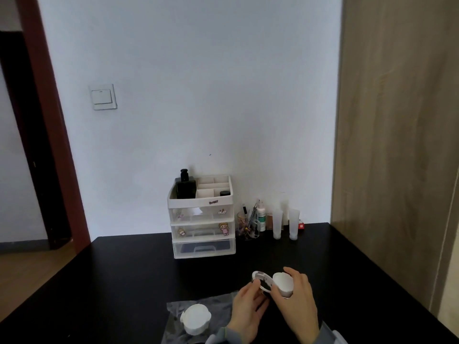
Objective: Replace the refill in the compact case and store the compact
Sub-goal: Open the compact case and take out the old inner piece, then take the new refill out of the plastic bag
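Both my hands hold a white compact case [263, 281] just above the black table [124, 281], near its front edge. The case is open, its dark inside showing. My left hand [248, 311] grips the ring-shaped part from below left. My right hand [301, 306] is closed on the round white part [283, 284] at the case's right side. A white round refill [196, 319] lies on a clear plastic bag [213, 304] to the left of my hands. Whether the white part is the lid or an insert is unclear.
A white three-drawer organizer [202, 219] with an open top tray stands at the back against the wall, a black bottle [185, 186] in it. Right of it are a cup of tools [248, 227] and two white tubes [285, 223]. A wooden panel [397, 145] bounds the right side.
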`<act>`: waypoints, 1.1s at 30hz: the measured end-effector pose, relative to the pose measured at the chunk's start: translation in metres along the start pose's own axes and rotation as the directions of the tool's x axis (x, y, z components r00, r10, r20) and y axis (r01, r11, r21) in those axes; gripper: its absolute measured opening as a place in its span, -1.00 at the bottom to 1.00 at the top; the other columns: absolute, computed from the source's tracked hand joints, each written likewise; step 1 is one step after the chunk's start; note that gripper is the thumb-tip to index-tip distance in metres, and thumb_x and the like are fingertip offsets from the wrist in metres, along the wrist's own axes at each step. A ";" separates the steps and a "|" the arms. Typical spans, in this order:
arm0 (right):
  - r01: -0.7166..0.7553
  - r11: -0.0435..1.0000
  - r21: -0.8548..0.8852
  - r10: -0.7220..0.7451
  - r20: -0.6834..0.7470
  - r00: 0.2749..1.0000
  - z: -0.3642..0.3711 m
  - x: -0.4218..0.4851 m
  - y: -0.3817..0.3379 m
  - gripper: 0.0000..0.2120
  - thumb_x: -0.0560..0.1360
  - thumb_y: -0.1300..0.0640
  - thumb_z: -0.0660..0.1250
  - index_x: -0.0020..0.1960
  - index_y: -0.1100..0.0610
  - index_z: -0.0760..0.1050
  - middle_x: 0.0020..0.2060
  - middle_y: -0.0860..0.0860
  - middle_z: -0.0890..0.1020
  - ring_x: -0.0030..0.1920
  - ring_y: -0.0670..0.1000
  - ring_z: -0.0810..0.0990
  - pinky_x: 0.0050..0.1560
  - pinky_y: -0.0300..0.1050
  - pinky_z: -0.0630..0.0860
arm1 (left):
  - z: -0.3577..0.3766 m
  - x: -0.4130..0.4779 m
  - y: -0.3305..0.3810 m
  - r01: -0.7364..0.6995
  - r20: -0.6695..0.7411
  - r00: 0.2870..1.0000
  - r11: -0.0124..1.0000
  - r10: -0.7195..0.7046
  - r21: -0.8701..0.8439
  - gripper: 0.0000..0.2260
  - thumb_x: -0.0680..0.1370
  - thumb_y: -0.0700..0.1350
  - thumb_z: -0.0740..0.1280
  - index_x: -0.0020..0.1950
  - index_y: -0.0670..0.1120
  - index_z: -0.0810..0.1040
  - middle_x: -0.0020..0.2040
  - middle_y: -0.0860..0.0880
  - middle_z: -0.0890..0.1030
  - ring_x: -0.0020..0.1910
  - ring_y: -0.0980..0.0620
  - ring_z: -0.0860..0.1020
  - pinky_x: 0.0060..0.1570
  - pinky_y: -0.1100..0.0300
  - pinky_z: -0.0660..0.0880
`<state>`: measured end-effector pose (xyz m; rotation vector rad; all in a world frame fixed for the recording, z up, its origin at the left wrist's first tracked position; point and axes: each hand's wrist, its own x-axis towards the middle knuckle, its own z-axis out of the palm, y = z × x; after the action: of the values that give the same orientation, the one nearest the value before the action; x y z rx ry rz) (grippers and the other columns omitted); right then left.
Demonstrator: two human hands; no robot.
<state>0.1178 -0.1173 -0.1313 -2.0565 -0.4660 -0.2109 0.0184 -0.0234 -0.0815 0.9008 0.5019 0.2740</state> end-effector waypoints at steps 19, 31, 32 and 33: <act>0.083 0.973 -0.216 -0.048 0.162 0.986 -0.048 -0.028 -0.001 -0.44 0.35 -0.21 0.38 0.29 -0.09 0.34 0.12 -0.10 0.48 0.08 -0.06 0.43 0.10 -0.14 0.39 | -0.087 -0.025 0.057 -0.329 0.175 0.893 0.334 0.415 0.883 -0.70 0.59 -0.27 0.20 0.29 -0.06 0.49 0.24 -0.08 0.58 0.19 0.06 0.54 0.17 0.28 0.44; 0.161 0.930 -0.329 -0.074 0.263 0.962 -0.049 -0.041 0.001 -0.40 0.29 -0.40 0.24 0.25 -0.16 0.30 -0.01 -0.21 0.40 -0.01 -0.16 0.37 -0.05 -0.24 0.33 | -0.125 -0.030 0.045 -0.128 0.210 0.921 -0.255 0.327 0.958 -0.56 0.66 0.07 -0.02 0.54 0.06 0.17 0.59 -0.01 0.13 0.56 0.00 0.09 0.54 0.07 -0.01; 0.156 0.931 -0.331 -0.068 0.264 0.962 -0.049 -0.041 0.003 -0.40 0.30 -0.39 0.25 0.25 -0.16 0.30 0.00 -0.21 0.40 -0.01 -0.17 0.37 -0.05 -0.24 0.33 | -0.125 -0.030 0.044 -0.131 0.215 0.919 -0.257 0.331 0.957 -0.57 0.66 0.08 -0.02 0.54 0.07 0.17 0.59 0.00 0.13 0.56 0.01 0.09 0.53 0.07 -0.01; 0.150 0.931 -0.332 -0.061 0.265 0.962 -0.048 -0.041 0.005 -0.40 0.30 -0.38 0.25 0.25 -0.15 0.30 0.00 -0.21 0.39 0.00 -0.17 0.36 -0.05 -0.25 0.33 | -0.126 -0.030 0.044 -0.135 0.220 0.916 -0.258 0.337 0.957 -0.57 0.66 0.08 -0.02 0.54 0.08 0.17 0.58 0.00 0.14 0.56 0.02 0.09 0.53 0.08 0.00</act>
<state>0.0839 -0.1704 -0.1247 -2.4236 -0.7413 -0.1022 -0.0742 0.0748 -0.1020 2.7581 0.6267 0.2610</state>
